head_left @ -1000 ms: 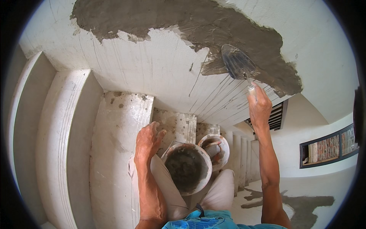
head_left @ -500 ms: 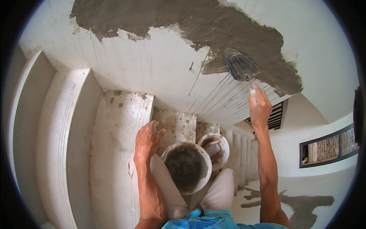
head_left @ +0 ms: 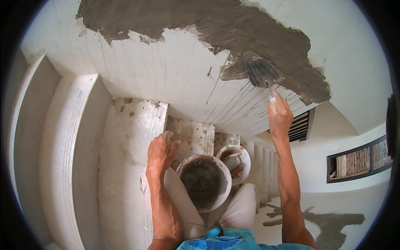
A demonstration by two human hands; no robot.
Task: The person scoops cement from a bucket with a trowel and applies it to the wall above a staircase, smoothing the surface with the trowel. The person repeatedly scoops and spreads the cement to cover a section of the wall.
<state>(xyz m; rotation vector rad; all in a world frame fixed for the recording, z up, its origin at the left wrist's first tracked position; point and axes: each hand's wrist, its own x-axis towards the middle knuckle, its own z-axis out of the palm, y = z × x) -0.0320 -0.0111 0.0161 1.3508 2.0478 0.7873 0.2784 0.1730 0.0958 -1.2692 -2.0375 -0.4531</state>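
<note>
My right hand (head_left: 280, 112) grips the pale handle of a metal trowel (head_left: 259, 68), whose dark blade is against a patch of grey mortar (head_left: 175, 16) on the white wall (head_left: 166, 66), low on the patch's right half. My left hand (head_left: 162, 152) hovers or rests by my left knee, beside the large bucket, fingers loosely bent and apart with nothing in them. The large bucket (head_left: 226, 189) holds dark wet mix and sits between my knees. Just behind it to the right, a smaller bucket (head_left: 246, 168) contains a pale-handled tool.
Concrete stair steps (head_left: 58, 141) rise at the left, with stained treads (head_left: 133, 125) under the buckets, and more descend to the right. A dark slatted grille (head_left: 301, 125), a dark-framed window (head_left: 352, 162) and a pale lower floor (head_left: 316, 200) with grey patches lie at the right.
Over the last second the trowel shifted a little to the right, then slightly back to the left with my right hand. My left hand has stayed nearly still.
</note>
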